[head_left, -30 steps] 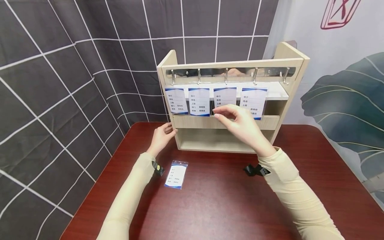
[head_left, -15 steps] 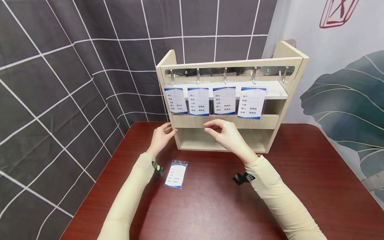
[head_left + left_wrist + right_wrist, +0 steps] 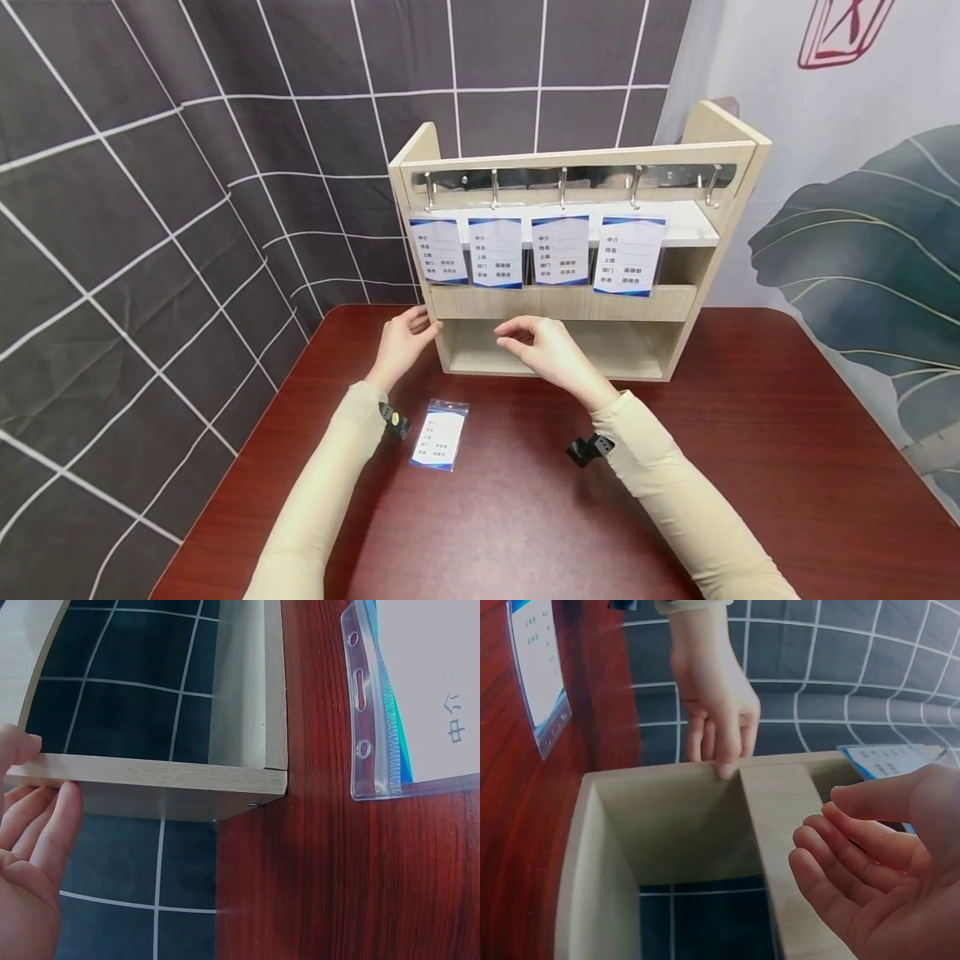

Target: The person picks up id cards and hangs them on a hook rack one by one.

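Observation:
My left hand (image 3: 402,344) grips the left side panel of a small wooden shelf (image 3: 562,307), thumb on one face and fingers on the other, as the left wrist view shows. In front of the shelf's lower opening, my right hand (image 3: 542,348) hovers with loosely bent fingers and nothing in them. From the metal hooks hang a first badge (image 3: 439,252), a second badge (image 3: 496,253), a third badge (image 3: 561,252) and, further right, a badge (image 3: 628,257) hanging slightly tilted. One loose badge (image 3: 439,437) in a clear sleeve lies on the table near my left wrist.
The rightmost hook (image 3: 712,185) on the metal strip carries no badge. The shelf stands near the back of the dark red table (image 3: 525,517). Behind it hangs a dark grid-patterned cloth (image 3: 330,167), with a light printed backdrop (image 3: 780,108) on the right.
My right hand has moved down and left, away from the front of the hanging badges, so the third badge now shows fully. My left hand and the loose badge have stayed put.

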Demonstrator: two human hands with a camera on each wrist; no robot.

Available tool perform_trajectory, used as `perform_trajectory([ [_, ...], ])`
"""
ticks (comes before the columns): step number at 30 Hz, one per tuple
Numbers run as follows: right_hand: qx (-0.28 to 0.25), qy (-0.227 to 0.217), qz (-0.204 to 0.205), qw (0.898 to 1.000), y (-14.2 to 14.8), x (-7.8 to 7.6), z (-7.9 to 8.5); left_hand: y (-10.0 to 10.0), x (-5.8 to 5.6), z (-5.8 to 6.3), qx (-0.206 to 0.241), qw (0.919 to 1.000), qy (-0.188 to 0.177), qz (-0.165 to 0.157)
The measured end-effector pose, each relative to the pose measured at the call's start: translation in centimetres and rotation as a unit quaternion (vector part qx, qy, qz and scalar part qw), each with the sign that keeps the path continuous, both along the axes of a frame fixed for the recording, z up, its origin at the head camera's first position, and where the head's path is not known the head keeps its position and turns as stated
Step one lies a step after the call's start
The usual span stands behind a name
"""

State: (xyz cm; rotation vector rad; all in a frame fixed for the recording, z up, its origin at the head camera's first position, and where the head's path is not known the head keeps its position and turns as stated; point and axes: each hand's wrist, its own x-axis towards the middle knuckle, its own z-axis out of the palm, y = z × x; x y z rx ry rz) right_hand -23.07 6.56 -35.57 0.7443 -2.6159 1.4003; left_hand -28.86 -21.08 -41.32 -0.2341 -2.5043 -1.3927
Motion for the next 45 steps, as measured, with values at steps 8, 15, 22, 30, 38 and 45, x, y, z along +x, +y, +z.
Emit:
perform_trajectory([
  [8,0.005,-0.022,0.013,1.000,-2.0,-0.6,-1.8,0.2,0.2,0.2,-0.004,1.0000,0.001,0.002],
  [15,0.017,-0.038,0.023,0.999,-3.7,-1.3,-4.0,0.1,0.1,0.2,-0.011,0.9999,0.000,0.008],
  [22,0.043,-0.061,0.026,0.997,-4.8,-1.8,-6.1,0.2,0.1,0.2,-0.008,1.0000,-0.003,0.002],
  [30,0.067,-0.088,0.031,0.993,-6.3,-2.4,-8.0,0.1,0.0,0.2,-0.003,1.0000,0.005,0.003],
  [38,0.078,-0.103,0.042,0.991,-7.6,-2.9,-9.3,0.4,0.2,0.5,0.007,0.9999,0.008,-0.001],
  [45,0.110,-0.120,0.050,0.985,-8.1,-2.9,-10.1,0.2,0.1,0.3,0.005,1.0000,0.006,0.003],
])
